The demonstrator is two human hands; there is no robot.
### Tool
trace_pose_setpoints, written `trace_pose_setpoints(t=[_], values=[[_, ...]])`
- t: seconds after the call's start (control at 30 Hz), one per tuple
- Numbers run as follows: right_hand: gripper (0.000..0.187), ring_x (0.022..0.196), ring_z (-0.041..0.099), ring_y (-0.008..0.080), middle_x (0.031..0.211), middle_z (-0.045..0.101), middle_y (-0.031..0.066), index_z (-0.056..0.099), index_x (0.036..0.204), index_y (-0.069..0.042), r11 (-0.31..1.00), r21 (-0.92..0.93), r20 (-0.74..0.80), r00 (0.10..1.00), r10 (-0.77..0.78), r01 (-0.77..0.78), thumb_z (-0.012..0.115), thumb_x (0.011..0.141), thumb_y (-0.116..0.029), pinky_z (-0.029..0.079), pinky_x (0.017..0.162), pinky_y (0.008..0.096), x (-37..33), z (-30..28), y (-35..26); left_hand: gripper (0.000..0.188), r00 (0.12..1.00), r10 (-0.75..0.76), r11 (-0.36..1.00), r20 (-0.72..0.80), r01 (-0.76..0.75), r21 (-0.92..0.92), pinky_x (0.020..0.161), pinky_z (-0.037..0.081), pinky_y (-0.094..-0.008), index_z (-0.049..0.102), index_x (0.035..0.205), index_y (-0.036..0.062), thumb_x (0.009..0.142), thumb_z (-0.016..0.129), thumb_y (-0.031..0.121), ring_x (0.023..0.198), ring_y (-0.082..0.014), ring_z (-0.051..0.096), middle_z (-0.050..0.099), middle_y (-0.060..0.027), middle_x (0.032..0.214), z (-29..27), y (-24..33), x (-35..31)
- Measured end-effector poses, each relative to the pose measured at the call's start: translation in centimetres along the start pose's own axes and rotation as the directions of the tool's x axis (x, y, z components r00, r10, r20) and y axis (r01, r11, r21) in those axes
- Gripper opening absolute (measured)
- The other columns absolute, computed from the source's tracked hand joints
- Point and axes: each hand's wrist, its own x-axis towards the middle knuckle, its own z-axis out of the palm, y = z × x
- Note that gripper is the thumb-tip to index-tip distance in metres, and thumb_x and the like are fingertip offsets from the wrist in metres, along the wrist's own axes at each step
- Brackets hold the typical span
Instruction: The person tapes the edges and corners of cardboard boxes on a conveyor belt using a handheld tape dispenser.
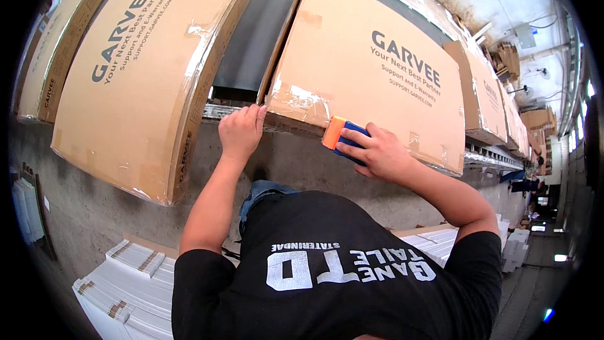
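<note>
A large brown cardboard box (352, 56) lies flat in front of me, with shiny clear tape (299, 101) over its near left corner. My left hand (241, 131) is at that corner, its fingers closed together against the box edge. In my right hand (380, 153) is a blue and orange tape dispenser (340, 140), gripped from its right side. The orange end touches the near edge of the box, right of the taped corner. The palm side of both hands is hidden.
The box rests on a grey conveyor (242, 50) with a metal side rail (219, 111). Another big carton (135, 88) stands to the left, its near end overhanging the rail. More cartons (478, 91) line up on the right. White flat panels (141, 296) are stacked behind me.
</note>
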Motion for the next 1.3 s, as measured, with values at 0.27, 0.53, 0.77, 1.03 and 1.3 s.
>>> trace_pose_setpoints(t=[0.27, 0.53, 0.77, 1.03, 1.3], values=[[0.059, 0.095, 0.055, 0.0259, 0.13, 0.052, 0.0005, 0.063, 0.127, -0.021, 0.997, -0.059, 0.033, 0.998, 0.053, -0.051, 0.078, 0.07, -0.026, 0.056, 0.077, 0.037, 2.2, 0.5, -2.0, 0.036, 0.997, 0.049, 0.985, -0.065, -0.037, 0.166, 0.057, 0.04, -0.0374, 0.057, 0.072, 0.0157, 0.099, 0.055, 0.039, 0.059, -0.0214, 0.057, 0.054, -0.0009, 0.065, 1.9, -0.9, 0.3], [0.045, 0.091, 0.056, 0.026, 0.112, 0.053, 0.0035, 0.065, 0.117, -0.015, 0.994, -0.007, 0.02, 0.994, 0.111, -0.11, 0.072, 0.073, -0.02, 0.054, 0.076, 0.0383, -3.7, 0.8, 0.2, 0.04, 0.982, 0.021, 0.961, -0.186, 0.031, 0.275, 0.06, 0.039, -0.0375, 0.057, 0.07, 0.016, 0.097, 0.057, 0.045, 0.066, -0.0213, 0.055, 0.054, -0.0008, 0.068, 3.1, -0.3, -0.3], [0.041, 0.092, 0.057, 0.0264, 0.118, 0.054, 0.0035, 0.066, 0.115, -0.014, 0.983, -0.012, 0.028, 0.983, 0.182, -0.181, 0.071, 0.075, -0.02, 0.054, 0.076, 0.0375, -15.1, 5.4, 3.9, 0.051, 0.889, -0.375, 0.797, -0.264, 0.455, 0.398, 0.077, 0.044, -0.0435, 0.06, 0.098, 0.0101, 0.093, 0.056, 0.06, 0.092, -0.0323, 0.06, 0.063, -0.009, 0.096, 3.5, 1.7, 0.2], [0.022, 0.105, 0.057, 0.0304, 0.115, 0.057, 0.0068, 0.077, 0.096, -0.008, 0.995, 0.084, -0.09, 0.994, 0.066, -0.058, 0.065, 0.081, -0.02, 0.053, 0.078, 0.0408, -13.4, 7.9, 3.7, 0.09, 0.205, -0.96, 0.281, -0.193, 0.734, -0.618, 0.115, 0.034, -0.05, 0.01, 0.151, -0.0105, 0.1, 0.047, 0.054, 0.144, -0.0441, 0.03, 0.024, -0.0358, 0.154, 9.9, 7.7, 4.3], [0.024, 0.105, 0.057, 0.0301, 0.113, 0.058, 0.0065, 0.078, 0.092, -0.005, 0.972, 0.191, -0.351, 0.916, 0.196, -0.135, 0.065, 0.079, -0.02, 0.052, 0.079, 0.0409, -18.7, 13.1, 7.6, 0.05, 0.495, -0.851, 0.446, 0.177, 0.504, 0.74, 0.091, 0.054, -0.046, 0.05, 0.134, -0.0034, 0.094, 0.062, 0.024, 0.118, -0.0324, 0.061, 0.058, -0.0172, 0.135, 9.6, 7.6, 7.7]])
